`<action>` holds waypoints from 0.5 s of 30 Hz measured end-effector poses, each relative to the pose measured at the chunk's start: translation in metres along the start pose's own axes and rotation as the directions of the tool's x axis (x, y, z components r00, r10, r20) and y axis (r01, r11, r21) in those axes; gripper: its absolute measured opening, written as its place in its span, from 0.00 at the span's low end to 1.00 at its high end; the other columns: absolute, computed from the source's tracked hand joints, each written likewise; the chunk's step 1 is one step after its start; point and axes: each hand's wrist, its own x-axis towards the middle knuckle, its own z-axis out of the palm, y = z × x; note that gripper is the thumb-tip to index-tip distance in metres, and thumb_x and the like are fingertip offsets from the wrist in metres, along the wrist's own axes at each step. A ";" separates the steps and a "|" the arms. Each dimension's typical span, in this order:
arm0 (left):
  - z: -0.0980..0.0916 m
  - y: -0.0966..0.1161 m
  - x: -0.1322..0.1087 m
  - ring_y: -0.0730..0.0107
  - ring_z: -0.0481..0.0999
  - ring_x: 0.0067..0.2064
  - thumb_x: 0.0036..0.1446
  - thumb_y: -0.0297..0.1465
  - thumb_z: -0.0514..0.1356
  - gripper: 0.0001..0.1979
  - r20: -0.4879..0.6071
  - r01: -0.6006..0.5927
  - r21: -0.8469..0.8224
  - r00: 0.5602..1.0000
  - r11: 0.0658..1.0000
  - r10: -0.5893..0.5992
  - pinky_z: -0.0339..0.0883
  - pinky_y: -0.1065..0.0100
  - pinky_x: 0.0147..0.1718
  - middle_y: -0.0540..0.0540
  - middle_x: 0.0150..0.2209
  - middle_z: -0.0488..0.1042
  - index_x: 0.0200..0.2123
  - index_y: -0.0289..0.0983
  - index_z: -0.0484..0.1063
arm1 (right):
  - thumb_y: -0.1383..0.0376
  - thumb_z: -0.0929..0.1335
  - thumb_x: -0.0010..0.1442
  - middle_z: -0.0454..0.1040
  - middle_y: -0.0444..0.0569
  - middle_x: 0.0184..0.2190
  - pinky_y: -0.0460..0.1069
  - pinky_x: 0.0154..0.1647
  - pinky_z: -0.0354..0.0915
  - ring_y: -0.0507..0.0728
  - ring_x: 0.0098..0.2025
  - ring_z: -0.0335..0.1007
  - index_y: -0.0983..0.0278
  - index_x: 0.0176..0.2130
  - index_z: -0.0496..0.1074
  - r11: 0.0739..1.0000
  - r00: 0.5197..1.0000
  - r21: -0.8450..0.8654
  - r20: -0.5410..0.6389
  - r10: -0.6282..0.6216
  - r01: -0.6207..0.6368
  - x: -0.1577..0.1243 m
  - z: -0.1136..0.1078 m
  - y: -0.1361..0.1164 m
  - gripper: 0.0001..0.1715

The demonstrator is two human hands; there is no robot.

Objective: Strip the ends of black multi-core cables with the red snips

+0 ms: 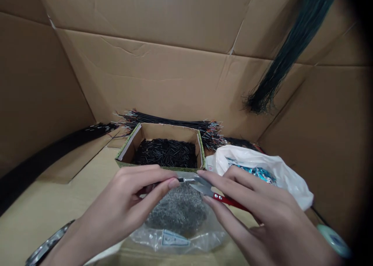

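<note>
My left hand (136, 196) pinches a thin black cable (181, 179) between thumb and forefinger. Its bared, silvery end points to the right. Held in my right hand (247, 215) is a pair of red-handled thread snips (223, 198), with the thumb below and the fingers above. The snips' blades are apart, their tips close to the cable's bared end; whether they touch it I cannot tell. Under both hands lies a clear plastic bag (177, 207) with a tangle of fine silvery strands. The rest of the cable is hidden by my left hand.
Behind my hands stands an open box (201, 149) of short black pieces (166, 153). A bundle of black cables (171, 119) lies behind it. Right of it, a white bag (287, 172) holds shiny blue scraps (259, 173). Dark strands (291, 52) hang at upper right. Cardboard walls (145, 72) enclose the table.
</note>
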 end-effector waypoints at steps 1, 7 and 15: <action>0.000 0.000 0.000 0.77 0.79 0.36 0.68 0.29 0.61 0.09 0.004 -0.001 0.001 1.000 1.000 0.001 0.69 0.80 0.34 0.57 0.38 0.82 0.45 0.48 0.80 | 0.68 0.66 0.66 0.77 0.45 0.37 0.50 0.31 0.74 0.55 0.32 0.76 0.53 0.56 0.74 1.000 1.000 0.001 -0.003 0.004 -0.004 0.000 0.000 0.000 0.20; 0.002 0.002 -0.001 0.77 0.78 0.35 0.68 0.28 0.61 0.08 -0.002 -0.020 0.017 1.000 1.000 0.020 0.69 0.79 0.34 0.56 0.37 0.81 0.43 0.46 0.80 | 0.67 0.66 0.66 0.77 0.46 0.36 0.49 0.28 0.71 0.56 0.31 0.75 0.56 0.55 0.75 1.000 1.000 0.018 -0.015 0.010 -0.010 0.002 -0.001 -0.003 0.19; 0.003 0.002 0.001 0.77 0.78 0.36 0.67 0.27 0.62 0.09 0.003 -0.026 0.026 1.000 0.999 0.026 0.69 0.79 0.36 0.57 0.38 0.82 0.44 0.47 0.79 | 0.66 0.66 0.66 0.79 0.49 0.37 0.50 0.27 0.71 0.58 0.32 0.76 0.58 0.54 0.77 1.000 1.000 -0.018 -0.018 0.021 -0.021 0.002 -0.001 -0.002 0.18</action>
